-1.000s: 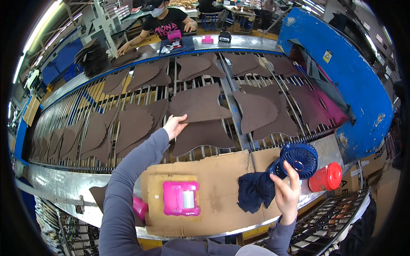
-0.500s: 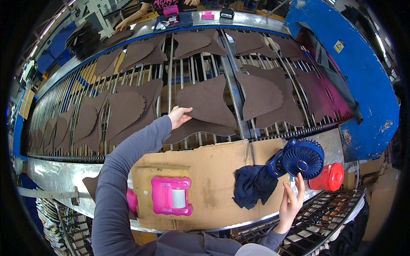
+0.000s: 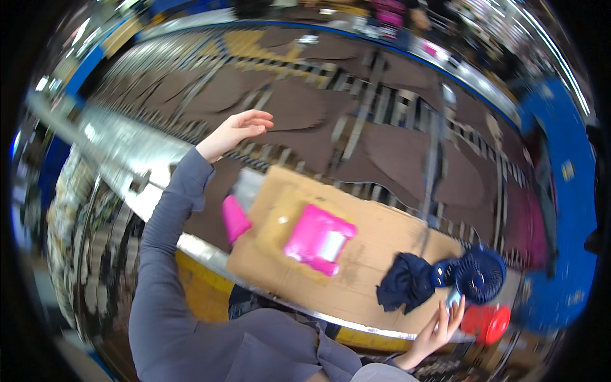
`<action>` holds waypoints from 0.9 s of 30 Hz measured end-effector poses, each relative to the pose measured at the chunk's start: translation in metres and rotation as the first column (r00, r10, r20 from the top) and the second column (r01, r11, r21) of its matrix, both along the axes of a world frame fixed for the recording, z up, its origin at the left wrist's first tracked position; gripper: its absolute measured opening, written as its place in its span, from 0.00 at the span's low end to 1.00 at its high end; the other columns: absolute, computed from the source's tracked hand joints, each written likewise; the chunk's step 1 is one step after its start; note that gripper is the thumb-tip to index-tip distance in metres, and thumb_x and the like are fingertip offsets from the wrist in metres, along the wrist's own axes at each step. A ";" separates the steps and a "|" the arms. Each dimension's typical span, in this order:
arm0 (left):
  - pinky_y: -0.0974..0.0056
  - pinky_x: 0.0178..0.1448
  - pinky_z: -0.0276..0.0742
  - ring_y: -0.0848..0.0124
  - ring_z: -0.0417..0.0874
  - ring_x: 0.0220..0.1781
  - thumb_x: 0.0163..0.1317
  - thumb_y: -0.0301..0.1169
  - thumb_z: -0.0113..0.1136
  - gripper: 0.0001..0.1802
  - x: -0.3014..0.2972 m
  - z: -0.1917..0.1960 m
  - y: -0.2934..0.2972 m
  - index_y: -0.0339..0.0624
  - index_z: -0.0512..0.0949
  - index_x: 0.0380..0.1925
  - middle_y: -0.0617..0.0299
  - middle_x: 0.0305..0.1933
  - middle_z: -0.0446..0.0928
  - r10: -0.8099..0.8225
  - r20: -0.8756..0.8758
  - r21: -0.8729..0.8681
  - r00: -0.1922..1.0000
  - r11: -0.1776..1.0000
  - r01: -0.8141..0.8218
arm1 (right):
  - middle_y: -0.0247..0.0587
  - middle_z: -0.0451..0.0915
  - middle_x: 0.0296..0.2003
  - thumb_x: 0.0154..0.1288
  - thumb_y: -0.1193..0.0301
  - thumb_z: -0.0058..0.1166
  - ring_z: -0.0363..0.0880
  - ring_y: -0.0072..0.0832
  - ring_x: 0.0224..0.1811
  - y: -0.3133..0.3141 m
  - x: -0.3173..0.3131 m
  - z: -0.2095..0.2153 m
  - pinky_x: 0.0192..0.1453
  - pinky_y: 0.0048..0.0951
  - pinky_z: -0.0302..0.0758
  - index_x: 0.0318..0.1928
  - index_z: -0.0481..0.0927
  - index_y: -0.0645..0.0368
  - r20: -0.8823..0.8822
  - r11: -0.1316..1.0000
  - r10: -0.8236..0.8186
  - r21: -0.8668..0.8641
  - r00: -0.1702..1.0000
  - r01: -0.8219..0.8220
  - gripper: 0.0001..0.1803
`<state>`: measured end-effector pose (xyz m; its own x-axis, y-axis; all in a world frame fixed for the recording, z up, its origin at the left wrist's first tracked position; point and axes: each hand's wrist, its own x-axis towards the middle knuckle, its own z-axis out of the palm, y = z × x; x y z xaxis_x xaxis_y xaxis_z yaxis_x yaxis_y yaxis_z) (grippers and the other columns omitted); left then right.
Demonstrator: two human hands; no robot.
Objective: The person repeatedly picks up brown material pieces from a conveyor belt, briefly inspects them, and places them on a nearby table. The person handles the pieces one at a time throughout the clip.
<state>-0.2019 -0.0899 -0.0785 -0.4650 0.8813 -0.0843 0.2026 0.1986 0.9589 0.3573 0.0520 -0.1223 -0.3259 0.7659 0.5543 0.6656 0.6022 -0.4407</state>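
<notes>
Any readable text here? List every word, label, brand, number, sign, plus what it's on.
None legible; the picture is blurred.
Small pale label on the blue machine housing: too blurred to read.
Dark blue fan, brown pieces, pink holder: no lettering can be made out.

Between the pink dispenser [image 3: 320, 239] and the cloth [image 3: 405, 283], bare cardboard [image 3: 366, 264] leaves a lane for a hand up to the conveyor [image 3: 361, 121]. Panels [image 3: 407, 159] lie low there, so a hand could pass above. Around the right hand [image 3: 436, 334], the fan [image 3: 480, 274] blocks ahead and the red bucket [image 3: 487, 323] the right. The blue housing [image 3: 563, 191] walls the right end. The left hand [image 3: 235, 135] has open air around its fingers; left of it, the metal bench [image 3: 114, 143] offers room.
</notes>
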 end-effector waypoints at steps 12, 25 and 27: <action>0.51 0.67 0.64 0.45 0.64 0.65 0.35 0.44 0.79 0.51 0.084 -0.170 -0.247 0.34 0.66 0.59 0.37 0.57 0.66 0.715 -0.634 -0.319 0.294 0.105 -0.942 | 0.48 0.67 0.64 0.66 0.84 0.47 0.73 0.44 0.59 -0.008 -0.062 0.027 0.61 0.38 0.71 0.46 0.81 0.65 0.001 0.962 0.270 0.032 0.963 -0.270 0.12; 0.52 0.61 0.73 0.45 0.71 0.61 0.31 0.32 0.81 0.46 0.039 -0.155 -0.248 0.33 0.69 0.54 0.41 0.59 0.67 0.712 -0.534 -0.510 0.456 0.159 -0.846 | 0.52 0.66 0.65 0.64 0.85 0.48 0.72 0.45 0.59 -0.028 -0.106 0.019 0.61 0.38 0.70 0.46 0.81 0.64 0.030 0.825 0.554 0.115 0.832 -0.554 0.13; 0.51 0.62 0.71 0.47 0.70 0.63 0.33 0.31 0.81 0.42 0.032 -0.144 -0.260 0.34 0.72 0.52 0.44 0.60 0.68 0.707 -0.466 -0.606 0.532 0.182 -0.774 | 0.52 0.66 0.65 0.64 0.85 0.48 0.73 0.46 0.59 -0.028 -0.109 0.020 0.61 0.38 0.70 0.46 0.81 0.64 0.036 0.799 0.589 0.121 0.807 -0.589 0.13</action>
<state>-0.1701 -0.3497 -0.2221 -0.9004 -0.2256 -0.3719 -0.3756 0.8345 0.4032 0.2484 0.0238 -0.1027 -0.6905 0.3544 0.6306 0.1640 0.9258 -0.3407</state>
